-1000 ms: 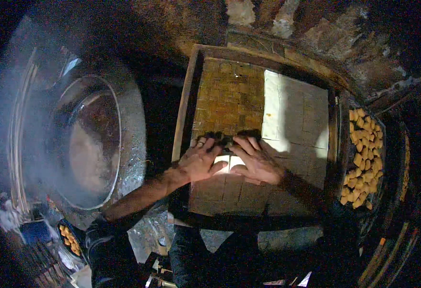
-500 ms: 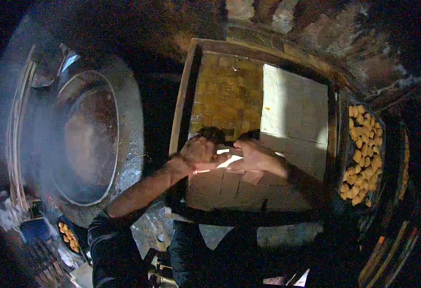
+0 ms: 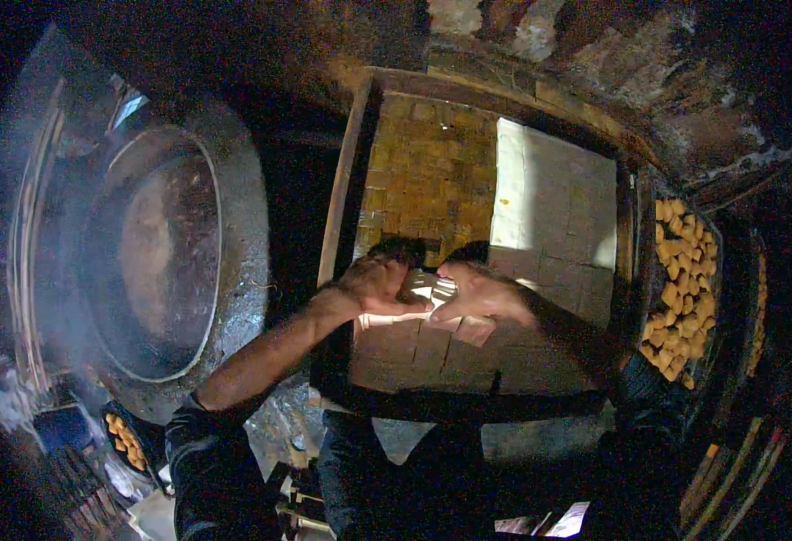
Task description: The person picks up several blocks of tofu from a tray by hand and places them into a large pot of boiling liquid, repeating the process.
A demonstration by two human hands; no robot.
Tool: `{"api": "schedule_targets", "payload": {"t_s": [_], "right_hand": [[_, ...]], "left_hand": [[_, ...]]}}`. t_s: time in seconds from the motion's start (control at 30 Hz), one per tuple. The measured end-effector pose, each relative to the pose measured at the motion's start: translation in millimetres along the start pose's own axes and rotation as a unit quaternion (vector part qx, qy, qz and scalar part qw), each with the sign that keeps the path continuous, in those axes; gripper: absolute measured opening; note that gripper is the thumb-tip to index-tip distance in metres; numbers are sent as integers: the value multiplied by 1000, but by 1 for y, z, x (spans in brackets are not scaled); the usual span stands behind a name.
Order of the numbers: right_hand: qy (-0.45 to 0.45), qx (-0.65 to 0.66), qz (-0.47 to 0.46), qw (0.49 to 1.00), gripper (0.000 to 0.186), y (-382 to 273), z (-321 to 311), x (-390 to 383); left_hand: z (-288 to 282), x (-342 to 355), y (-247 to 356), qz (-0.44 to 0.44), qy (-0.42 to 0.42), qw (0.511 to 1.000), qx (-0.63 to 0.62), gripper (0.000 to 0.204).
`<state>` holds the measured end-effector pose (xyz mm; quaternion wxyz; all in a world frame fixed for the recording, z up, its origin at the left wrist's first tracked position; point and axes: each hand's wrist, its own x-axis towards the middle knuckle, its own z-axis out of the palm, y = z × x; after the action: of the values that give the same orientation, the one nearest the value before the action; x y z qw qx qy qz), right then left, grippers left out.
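A wooden-framed tray [image 3: 343, 180] holds a woven mat [image 3: 428, 171], partly covered by white, soft-looking slabs [image 3: 563, 207] cut into squares. Near the tray's left front, my left hand [image 3: 378, 287] and my right hand [image 3: 480, 296] face each other, fingers curled round a few white pieces [image 3: 429, 296] between them. The thumbs point toward each other, and the pieces appear tilted up from the layer. My fingertips are partly hidden in shadow along the edge of the bare mat.
At the left, a large steaming wok [image 3: 157, 243] sits in a stone stove [image 3: 243, 225]. A dish of golden pieces [image 3: 124, 437] lies at lower left. Many golden cubes [image 3: 680, 298] fill a tray right of the frame. A rough wall [image 3: 594, 63] stands behind.
My fingers have drawn inward from lying spread over the squares and now grip pieces, which have shifted and tipped up. Both hands have moved slightly upward in the view.
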<state>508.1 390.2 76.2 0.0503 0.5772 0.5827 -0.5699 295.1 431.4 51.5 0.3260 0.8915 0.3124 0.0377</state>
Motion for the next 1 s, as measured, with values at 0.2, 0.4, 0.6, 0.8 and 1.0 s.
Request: {"api": "schedule_targets", "payload": {"t_s": [0.2,0.4,0.6,0.8,1.0], "right_hand": [[-45,41,-19,998,64,3,18,-1],[186,-307,-273,892,71,57,33,-1],[436,-456,-345,695,49,66,69,-9],[371,-424,-322,761,43,72,64,-3],[54,-72,-135,987,85,45,-5,31]], "left_hand": [[14,-9,-23,27,-16,999,27,91],[3,-27,23,-27,11,994,104,77],[20,-68,47,11,124,958,258,58],[35,-66,38,20,135,949,282,52],[-20,13,-23,74,-13,996,-39,68]]}}
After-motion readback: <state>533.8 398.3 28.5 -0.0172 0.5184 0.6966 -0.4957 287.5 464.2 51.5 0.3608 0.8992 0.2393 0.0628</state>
